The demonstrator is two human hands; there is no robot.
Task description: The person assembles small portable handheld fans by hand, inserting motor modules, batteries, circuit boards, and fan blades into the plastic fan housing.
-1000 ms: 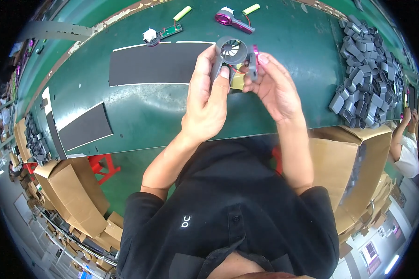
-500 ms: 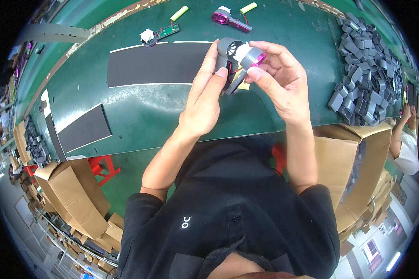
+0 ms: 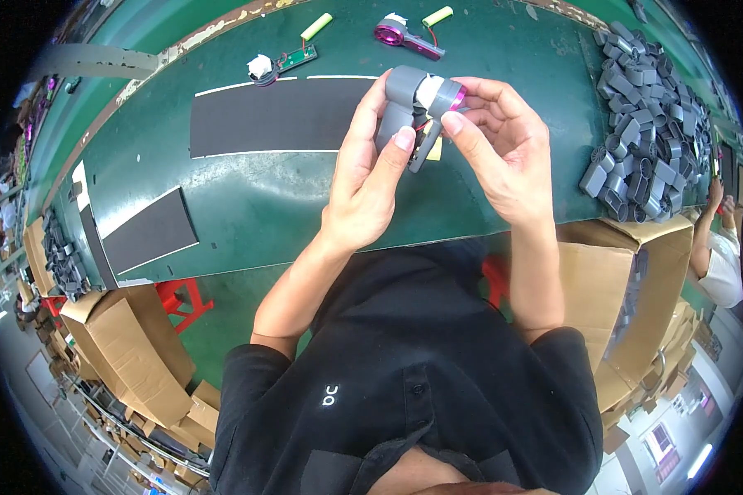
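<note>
My left hand (image 3: 359, 186) grips a grey plastic housing (image 3: 403, 85) with a round barrel and a short handle part. In my right hand (image 3: 508, 161), thumb and fingers pinch a grey fan head (image 3: 446, 95) with a magenta rim. White material (image 3: 427, 91) shows between the two parts, which meet at a slant. A dark grey handle piece (image 3: 422, 148) with a red wire hangs below the fan head. Something pale yellow (image 3: 436, 148) peeks out behind it. Fingertips hide part of both pieces.
Beyond my hands lie a magenta fan assembly (image 3: 409, 39) with a yellow-green battery (image 3: 437, 16), and a green circuit board (image 3: 297, 57) wired to another battery (image 3: 316, 26). Black mats (image 3: 264, 120) cover part of the green table. Grey housings (image 3: 648, 124) pile up at right, above an open carton (image 3: 603, 289).
The fan head has turned and come closer to the housing; less of its magenta rim and of the housing's inside shows. Both hands keep their hold.
</note>
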